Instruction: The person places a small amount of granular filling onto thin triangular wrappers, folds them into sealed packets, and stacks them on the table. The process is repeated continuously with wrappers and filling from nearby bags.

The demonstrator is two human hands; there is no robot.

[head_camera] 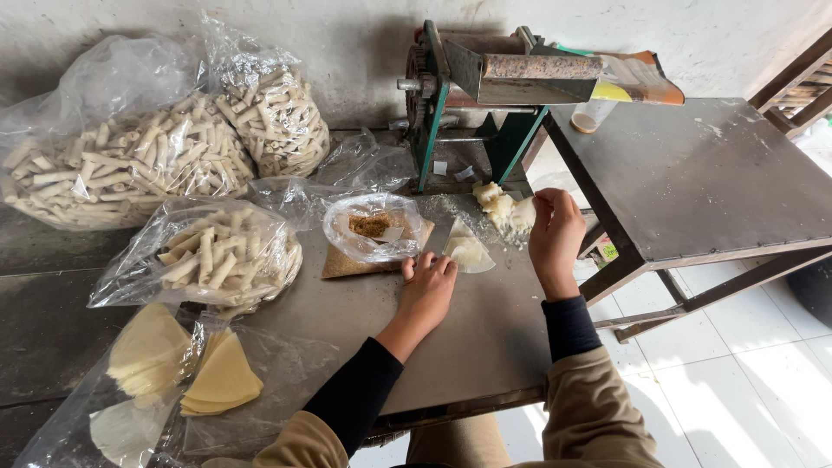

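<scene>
Nearest lie stacked pale wrappers (221, 377) in plastic on the bench (468, 347). The left hand (426, 290) rests flat, fingers together, fingertips touching a small dough sheet (468, 251). The right hand (555, 238) hovers just beside it, fingers pinched, on what I cannot tell. Beyond sit a filling bag (374, 227), dough lump (498, 206), bagged rolls (217, 251), and a green roller machine (472, 87)

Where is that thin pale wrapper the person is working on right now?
In the head view, the pale wrapper lies flat on the grey table, just past the left hand, between the bag of brown filling and the right hand.
</scene>
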